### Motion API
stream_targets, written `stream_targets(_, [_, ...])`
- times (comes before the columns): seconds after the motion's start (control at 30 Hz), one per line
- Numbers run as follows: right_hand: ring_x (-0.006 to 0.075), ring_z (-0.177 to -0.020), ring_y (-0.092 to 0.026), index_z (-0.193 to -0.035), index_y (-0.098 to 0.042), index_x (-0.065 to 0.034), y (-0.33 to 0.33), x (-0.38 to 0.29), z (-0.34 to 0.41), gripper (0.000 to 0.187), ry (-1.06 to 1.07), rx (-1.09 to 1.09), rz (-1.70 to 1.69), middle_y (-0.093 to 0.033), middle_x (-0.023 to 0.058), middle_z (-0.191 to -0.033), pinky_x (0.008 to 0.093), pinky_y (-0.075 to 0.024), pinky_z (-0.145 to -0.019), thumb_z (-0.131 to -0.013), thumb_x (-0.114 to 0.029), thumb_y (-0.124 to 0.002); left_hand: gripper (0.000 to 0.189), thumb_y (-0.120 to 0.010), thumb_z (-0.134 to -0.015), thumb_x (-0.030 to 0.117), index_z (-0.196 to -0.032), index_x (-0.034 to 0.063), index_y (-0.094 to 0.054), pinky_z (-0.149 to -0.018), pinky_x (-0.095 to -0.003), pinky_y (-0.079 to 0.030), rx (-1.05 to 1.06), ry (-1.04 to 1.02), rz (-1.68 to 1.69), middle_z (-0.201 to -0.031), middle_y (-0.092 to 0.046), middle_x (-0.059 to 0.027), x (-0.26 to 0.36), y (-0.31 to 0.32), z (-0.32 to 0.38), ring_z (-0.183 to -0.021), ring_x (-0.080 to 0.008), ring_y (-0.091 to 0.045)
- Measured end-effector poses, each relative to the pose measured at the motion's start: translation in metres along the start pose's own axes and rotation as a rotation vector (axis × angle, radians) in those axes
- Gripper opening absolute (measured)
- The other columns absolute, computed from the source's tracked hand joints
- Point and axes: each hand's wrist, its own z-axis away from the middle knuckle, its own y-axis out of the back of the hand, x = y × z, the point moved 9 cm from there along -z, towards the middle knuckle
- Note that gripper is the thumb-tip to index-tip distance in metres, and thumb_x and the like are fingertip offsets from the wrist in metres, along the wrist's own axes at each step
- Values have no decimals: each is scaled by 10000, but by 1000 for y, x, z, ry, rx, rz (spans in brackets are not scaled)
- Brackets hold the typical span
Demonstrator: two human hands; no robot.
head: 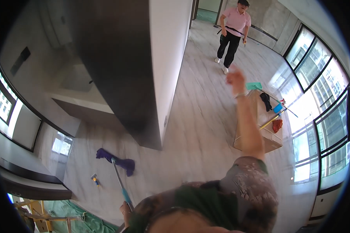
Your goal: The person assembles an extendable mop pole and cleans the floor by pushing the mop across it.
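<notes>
My left hand grips the teal and grey pole of a flat mop at the lower left. At its far end a purple mop cloth lies on the marble-patterned floor. A scraper with a yellow and blue handle rests on the floor beside the mop. My right arm is stretched out ahead. The right hand, blurred, appears to hold nothing, its fingers loosely apart. In the picture it is just left of a turquoise flat mop head at the far end of a cardboard box.
On the box lie black gloves, a blue item, a yellow pole and a rust-red cloth. A person stands ahead, holding a small object. A dark wall end juts in; windows line the right.
</notes>
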Motion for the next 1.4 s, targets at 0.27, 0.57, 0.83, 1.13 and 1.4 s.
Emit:
stream_targets(0.27, [127,-513,-568,-838,-601,-65,-133,218,362,113,-576,-673,519,-605,57,-637,262,-478,-478,-743,-106,-557,348,-547,-789,315,-783,-30,-596,-513,-370,-471,-141,29,208,-673,-604,-154,-31,-2,13,-572,-259,-592])
stream_targets(0.57, [305,-822,-598,-945,-627,-94,-120,247,432,277,-126,-1122,937,-620,182,-914,429,-465,-738,-785,-214,-435,334,-521,-813,309,-793,-17,-587,-481,-372,-468,-200,68,405,-652,-593,-142,-26,-7,61,-547,-253,-581])
stream_targets(0.83, [83,-584,-518,-1032,-588,-43,-115,231,399,265,-526,-994,524,-554,16,-656,224,-457,-521,-810,-23,-445,323,-498,-835,305,-801,-6,-579,-452,-374,-465,-279,375,871,-634,-583,-131,-9,1,181,-524,-249,-571])
stream_targets(1.13, [111,-555,-551,-997,-597,-8,-221,205,433,267,-406,-1383,454,-584,60,-640,238,-450,-525,-791,-26,-429,370,-396,-887,320,-821,-1,-567,-341,-294,-440,-186,965,1337,-527,-535,-76,-1,-5,299,-375,-164,-506])
stream_targets(1.4, [130,-546,-556,-1007,-607,-53,-304,136,488,280,3,-1549,296,-582,71,-629,256,-454,-537,-780,-39,-444,305,-396,-879,202,-827,-19,-599,-347,-255,-381,-38,806,994,-604,-575,-87,4,26,328,-410,-142,-498])
